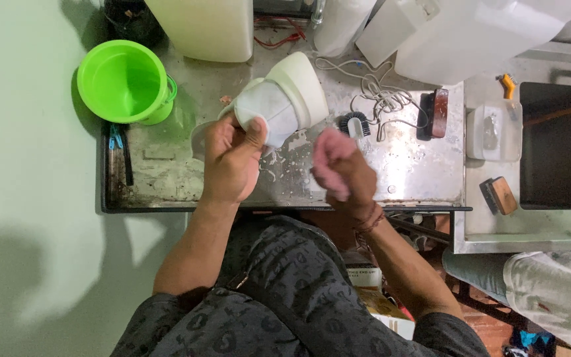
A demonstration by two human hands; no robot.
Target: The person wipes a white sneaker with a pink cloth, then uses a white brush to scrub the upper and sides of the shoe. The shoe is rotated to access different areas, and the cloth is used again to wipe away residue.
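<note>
My left hand (231, 158) grips a white sneaker (279, 102) by its heel end, holding it tilted above a wet metal table (411, 175), sole side facing away. My right hand (340, 170) is blurred beside the shoe, its fingers closed, and I cannot tell if something small is in it. A black-bristled brush with a white handle (354, 124) lies on the table just beyond my right hand.
A green plastic bucket (123, 80) stands at the table's left. Large white containers (484, 33) and a coiled white cord (381, 99) lie at the back. A dark brush (434, 114), a clear tub (494, 132) and a wooden brush (500, 196) sit right. Another person's leg (536, 277) is at lower right.
</note>
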